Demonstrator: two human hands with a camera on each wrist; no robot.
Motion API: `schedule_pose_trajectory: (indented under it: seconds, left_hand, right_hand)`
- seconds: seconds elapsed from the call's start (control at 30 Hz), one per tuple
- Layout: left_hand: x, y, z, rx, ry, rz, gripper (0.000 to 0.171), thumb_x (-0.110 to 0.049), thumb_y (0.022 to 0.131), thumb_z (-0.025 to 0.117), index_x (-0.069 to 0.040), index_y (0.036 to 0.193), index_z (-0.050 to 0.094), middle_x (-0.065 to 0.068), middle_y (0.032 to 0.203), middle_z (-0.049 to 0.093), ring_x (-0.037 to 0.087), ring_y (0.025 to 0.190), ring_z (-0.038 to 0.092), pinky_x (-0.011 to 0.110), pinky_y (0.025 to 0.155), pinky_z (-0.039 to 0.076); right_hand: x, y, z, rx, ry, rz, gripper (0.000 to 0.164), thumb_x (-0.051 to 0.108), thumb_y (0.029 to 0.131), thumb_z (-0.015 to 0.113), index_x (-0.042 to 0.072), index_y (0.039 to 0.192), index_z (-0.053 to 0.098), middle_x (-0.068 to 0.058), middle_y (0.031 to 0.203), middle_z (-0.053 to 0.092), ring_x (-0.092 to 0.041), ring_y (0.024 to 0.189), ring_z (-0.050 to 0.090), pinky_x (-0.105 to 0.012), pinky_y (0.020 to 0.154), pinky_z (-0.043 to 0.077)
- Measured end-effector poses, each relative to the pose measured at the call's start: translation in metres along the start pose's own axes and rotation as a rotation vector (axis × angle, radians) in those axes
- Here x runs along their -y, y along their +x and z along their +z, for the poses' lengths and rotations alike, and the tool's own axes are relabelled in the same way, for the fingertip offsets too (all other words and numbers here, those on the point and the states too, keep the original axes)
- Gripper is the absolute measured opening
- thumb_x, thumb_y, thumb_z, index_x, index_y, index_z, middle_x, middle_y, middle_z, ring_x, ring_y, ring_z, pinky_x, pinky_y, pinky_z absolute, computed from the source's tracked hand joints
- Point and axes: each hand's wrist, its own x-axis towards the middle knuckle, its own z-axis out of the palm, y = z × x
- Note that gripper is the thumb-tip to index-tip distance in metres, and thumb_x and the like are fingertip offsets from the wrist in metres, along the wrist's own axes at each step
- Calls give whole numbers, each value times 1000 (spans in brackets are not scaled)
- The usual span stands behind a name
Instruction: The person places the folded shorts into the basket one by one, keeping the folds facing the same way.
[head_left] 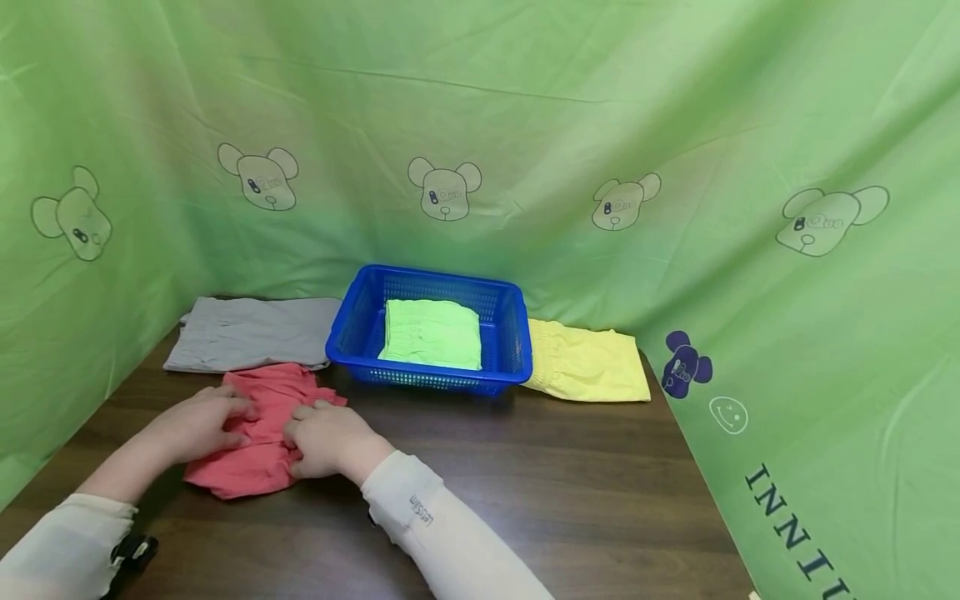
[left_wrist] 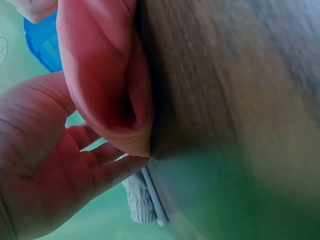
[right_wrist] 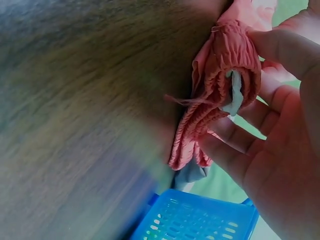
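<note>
A pair of coral-red elastic-waist pants (head_left: 262,417) lies bunched and partly folded on the left part of the table. My left hand (head_left: 198,425) holds its left side with bent fingers. In the left wrist view, the thumb and fingers bracket a rounded fold of the red cloth (left_wrist: 105,75). From the right, my right hand (head_left: 327,437) grips the other side. The right wrist view shows its thumb and fingers around the gathered waistband (right_wrist: 235,50), where a white label (right_wrist: 235,92) shows inside the opening and a loose thread hangs off.
Behind the red cloth lies a folded grey garment (head_left: 255,333). A blue basket (head_left: 431,375) stands at the back centre with a folded lime-green garment (head_left: 431,333) inside. Folded yellow pants (head_left: 588,362) lie right of it. Green printed curtain (head_left: 525,100) surrounds the wooden table (head_left: 585,492).
</note>
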Motion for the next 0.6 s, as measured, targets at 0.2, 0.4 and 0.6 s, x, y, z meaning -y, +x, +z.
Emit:
schedule_pose_trajectory:
  seconds: [0.2,0.4,0.6]
  left_hand:
    - [-6,2,3,-7,7,19,32,-27,81,86,-13,108,77,15,117,65,44,111,60,60,91,51]
    - [-15,6,4,-13,14,56,31,-28,79,88,-15,105,77,12,113,65,41,107,61,57,89,53]
    - [-29,8,4,2,19,52,29,-26,79,87,-16,104,77,10,111,65,38,105,61,56,88,53]
  right_hand:
    - [-4,-9,2,-8,25,1,23,55,90,70,38,105,64,19,110,53,-3,96,44,-19,75,44]
    - [-7,-18,1,3,24,17,22,54,89,71,38,103,64,19,110,54,-3,96,45,-19,74,44]
    - [-10,-28,-3,13,29,15,23,54,88,72,37,101,65,18,109,55,-4,97,48,-20,77,45]
